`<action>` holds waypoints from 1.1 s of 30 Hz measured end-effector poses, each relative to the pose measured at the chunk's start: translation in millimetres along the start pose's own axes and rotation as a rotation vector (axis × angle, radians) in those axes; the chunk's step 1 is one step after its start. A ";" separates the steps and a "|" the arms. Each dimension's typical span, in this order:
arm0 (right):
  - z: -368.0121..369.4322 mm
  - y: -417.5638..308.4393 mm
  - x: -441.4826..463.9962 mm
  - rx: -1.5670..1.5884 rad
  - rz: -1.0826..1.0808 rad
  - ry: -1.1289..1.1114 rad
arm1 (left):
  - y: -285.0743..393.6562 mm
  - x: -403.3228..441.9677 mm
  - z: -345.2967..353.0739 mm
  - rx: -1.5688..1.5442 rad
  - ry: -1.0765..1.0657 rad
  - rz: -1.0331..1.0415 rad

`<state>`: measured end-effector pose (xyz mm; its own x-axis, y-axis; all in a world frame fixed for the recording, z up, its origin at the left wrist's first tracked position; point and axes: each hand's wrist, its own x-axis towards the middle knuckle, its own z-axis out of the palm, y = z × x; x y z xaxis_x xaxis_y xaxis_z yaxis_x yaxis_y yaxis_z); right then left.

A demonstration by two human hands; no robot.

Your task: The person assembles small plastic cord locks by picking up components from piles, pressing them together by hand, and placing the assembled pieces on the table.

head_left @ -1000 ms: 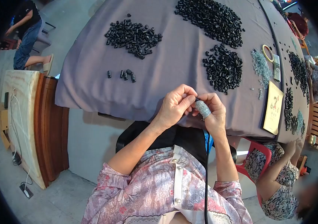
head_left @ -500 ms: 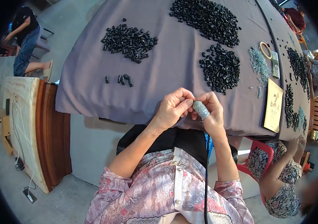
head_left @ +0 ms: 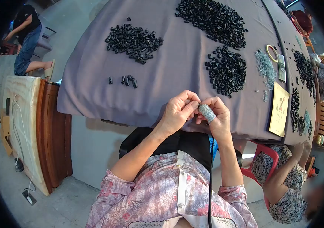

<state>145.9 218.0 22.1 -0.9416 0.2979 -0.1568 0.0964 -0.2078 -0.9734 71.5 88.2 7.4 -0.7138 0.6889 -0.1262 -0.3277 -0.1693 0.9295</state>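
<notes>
My left hand (head_left: 178, 113) is closed in a pinch at the table's front edge, fingertips meeting those of my right hand (head_left: 218, 117). A tiny dark spot shows between the fingertips, too small and covered to name. On my right thumb is a grey speckled wrapping (head_left: 207, 113). Beyond my hands, on the cloth, lie a pile of small black cylindrical pieces (head_left: 226, 71) and a second such pile (head_left: 133, 42) to the left. Several single black pieces (head_left: 128, 81) lie nearer to me.
A large black pile (head_left: 212, 21) lies farther back. To the right are small clear pieces (head_left: 265, 66), a tape roll (head_left: 272, 53), a small grey device (head_left: 281, 68) and a yellow booklet (head_left: 279, 110). A person sits on a red chair (head_left: 262, 163) at right; another person (head_left: 27, 38) is at far left.
My hands stay pinched together at nearly the same spot, with slight finger movement. A little more dark shows between the fingertips. The view has shifted slightly.
</notes>
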 end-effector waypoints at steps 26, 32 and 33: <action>-2.5 3.8 -8.1 -0.185 -0.004 0.047 | -2.2 2.0 -1.9 -0.229 0.021 -0.063; 1.1 3.4 -3.5 0.164 -0.005 0.101 | -2.8 0.9 0.1 -0.177 0.030 -0.022; 2.4 2.5 -1.5 0.207 -0.018 0.107 | -2.4 1.1 0.1 -0.183 0.033 -0.025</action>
<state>146.7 214.8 20.4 -0.9018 0.3982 -0.1678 0.0015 -0.3855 -0.9227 71.6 89.4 5.1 -0.7228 0.6718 -0.1624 -0.4507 -0.2800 0.8476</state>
